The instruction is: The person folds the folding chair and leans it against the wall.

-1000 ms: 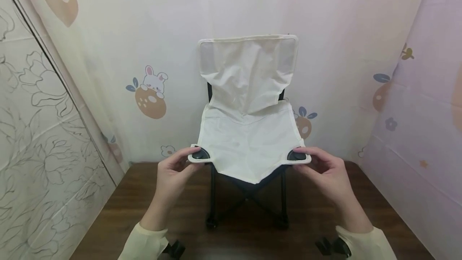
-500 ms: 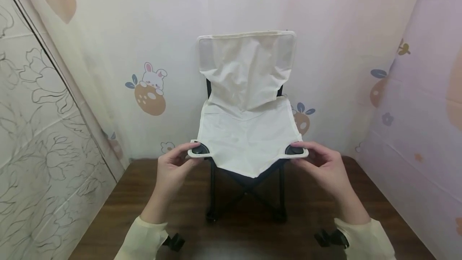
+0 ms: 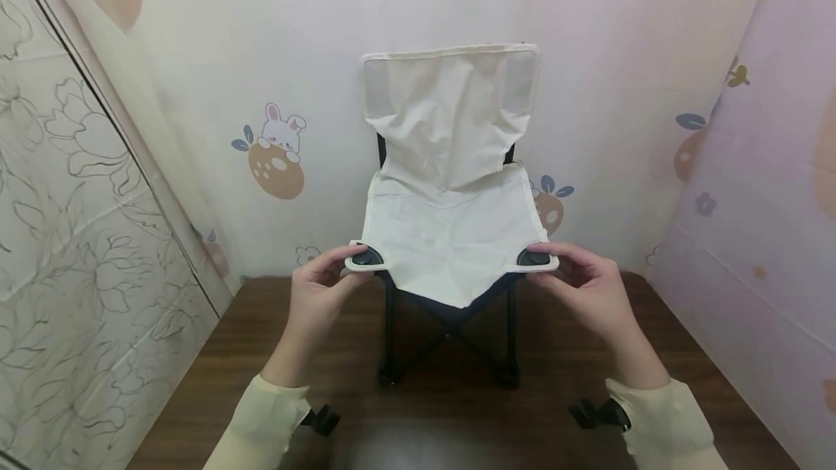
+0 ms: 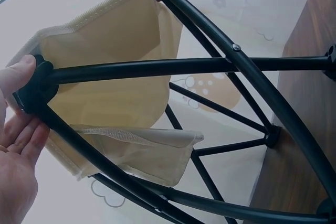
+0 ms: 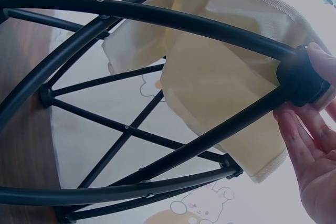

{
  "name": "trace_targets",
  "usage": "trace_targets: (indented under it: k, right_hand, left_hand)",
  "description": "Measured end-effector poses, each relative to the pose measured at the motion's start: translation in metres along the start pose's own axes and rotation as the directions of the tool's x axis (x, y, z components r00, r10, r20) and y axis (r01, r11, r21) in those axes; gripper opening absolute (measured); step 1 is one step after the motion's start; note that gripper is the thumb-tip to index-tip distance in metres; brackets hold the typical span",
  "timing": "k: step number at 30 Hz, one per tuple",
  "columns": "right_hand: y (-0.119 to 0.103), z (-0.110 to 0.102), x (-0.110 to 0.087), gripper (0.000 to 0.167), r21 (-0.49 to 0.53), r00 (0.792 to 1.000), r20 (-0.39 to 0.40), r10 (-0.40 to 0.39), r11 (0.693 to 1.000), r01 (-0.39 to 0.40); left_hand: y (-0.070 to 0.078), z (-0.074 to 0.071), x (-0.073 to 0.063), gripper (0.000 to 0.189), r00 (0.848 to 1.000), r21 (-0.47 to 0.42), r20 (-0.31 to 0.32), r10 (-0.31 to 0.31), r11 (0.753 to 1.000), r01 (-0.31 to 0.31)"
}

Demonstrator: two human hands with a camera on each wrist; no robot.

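A small folding chair with a cream fabric seat and back stands unfolded, facing me. Its black tube legs cross below the seat. My left hand pinches the front left seat corner, fingers and thumb on opposite sides of the black plastic joint. On the other front corner, my right hand grips the matching black joint the same way. From beneath, both wrist views show the fabric underside and a loose cream flap hanging under the seat.
The chair's feet rest on a dark brown wooden tabletop. Close behind stands a pale curtain printed with rabbits and carrots. A flower-patterned panel borders the left, another printed curtain the right.
Both hands keep their hold on the two front corners. The whole scene sits slightly higher in the head view; the chair's shape looks the same.
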State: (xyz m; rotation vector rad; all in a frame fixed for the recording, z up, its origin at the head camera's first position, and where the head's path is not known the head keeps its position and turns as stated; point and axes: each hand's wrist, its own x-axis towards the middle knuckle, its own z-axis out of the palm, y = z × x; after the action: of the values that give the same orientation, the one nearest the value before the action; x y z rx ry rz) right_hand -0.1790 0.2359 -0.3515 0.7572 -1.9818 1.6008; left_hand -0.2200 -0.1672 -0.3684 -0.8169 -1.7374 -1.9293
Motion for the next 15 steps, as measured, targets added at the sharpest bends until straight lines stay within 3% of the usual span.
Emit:
trace_targets:
  k: [7,15]
  right_hand:
    - [0.0022,0.0004,0.003,0.04,0.003,1.0,0.003,0.011,1.0,-0.011]
    - [0.001,-0.0002,0.0032,0.039,0.009,1.0,0.004,0.003,1.0,-0.003]
  left_hand:
    - [-0.002,0.0,0.0024,0.036,1.0,-0.04,0.007,0.015,0.999,-0.015]
    - [-0.0018,0.0018,0.0035,0.036,1.0,-0.026,0.019,0.019,0.999,-0.019]
